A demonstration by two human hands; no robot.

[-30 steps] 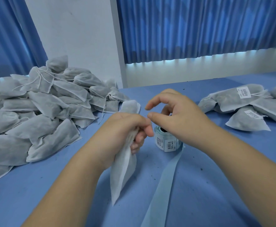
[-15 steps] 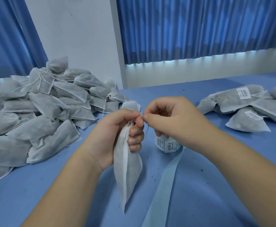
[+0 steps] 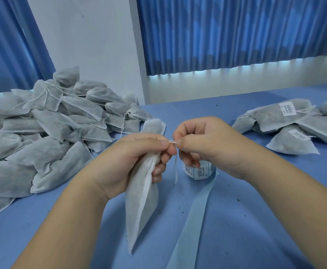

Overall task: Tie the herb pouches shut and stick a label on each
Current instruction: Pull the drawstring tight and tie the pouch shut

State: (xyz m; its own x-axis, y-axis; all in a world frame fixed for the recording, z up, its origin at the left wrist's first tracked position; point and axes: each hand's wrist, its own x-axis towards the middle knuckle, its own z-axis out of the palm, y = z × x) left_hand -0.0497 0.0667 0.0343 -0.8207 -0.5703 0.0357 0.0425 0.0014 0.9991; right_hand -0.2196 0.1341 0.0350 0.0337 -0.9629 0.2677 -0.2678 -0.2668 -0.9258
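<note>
Right hand (image 3: 207,150) drops in from above the label roll (image 3: 199,171) and meets the left hand (image 3: 137,164). Its fingertips now pinch the thin string (image 3: 175,167). The left hand's fist is clamped round the gathered neck of the pouch (image 3: 141,206), which hangs mid-table, near side. It looks light, soft and floppy, so the cinched neck is the place to hold. That string looks slippery, so pinch it close.

The untied pile (image 3: 52,133) crowds the far left and the labelled pouches (image 3: 294,129) sit far right. The backing strip (image 3: 193,220) trails near. There's open table (image 3: 255,220) near right.
</note>
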